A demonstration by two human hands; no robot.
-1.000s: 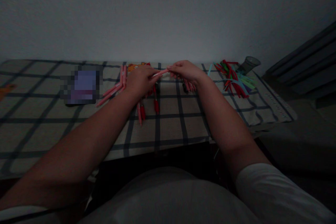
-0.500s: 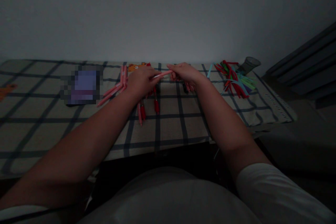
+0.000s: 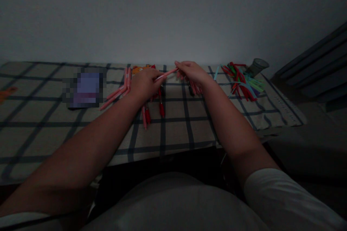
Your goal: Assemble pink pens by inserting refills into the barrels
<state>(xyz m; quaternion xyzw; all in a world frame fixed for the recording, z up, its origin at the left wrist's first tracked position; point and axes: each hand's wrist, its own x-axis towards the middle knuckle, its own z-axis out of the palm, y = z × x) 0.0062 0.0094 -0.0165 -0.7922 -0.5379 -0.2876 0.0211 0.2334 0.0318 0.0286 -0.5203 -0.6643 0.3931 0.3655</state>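
A slim pink pen (image 3: 168,73) spans the gap between my two hands, its right end raised. My left hand (image 3: 145,82) is closed around its left end. At the other end, my right hand (image 3: 192,71) pinches the tip between thumb and fingers. Several pink pens (image 3: 128,77) lie on the cloth left of my left hand. Below that hand lie more pens with red parts (image 3: 162,109), partly covered by it. Under my right hand is another group of pink pens (image 3: 195,88), partly hidden. An orange bear-faced item (image 3: 141,68) shows behind my left hand.
A checked cloth (image 3: 176,130) covers the table, which meets a wall at the back. On the left lies a phone-like device (image 3: 87,88), blurred. To the right are colourful strips (image 3: 240,83) and a dark translucent cup (image 3: 258,65).
My right hand has risen slightly, lifting its end of the pink pen so the pen tilts more. My left hand has barely moved.
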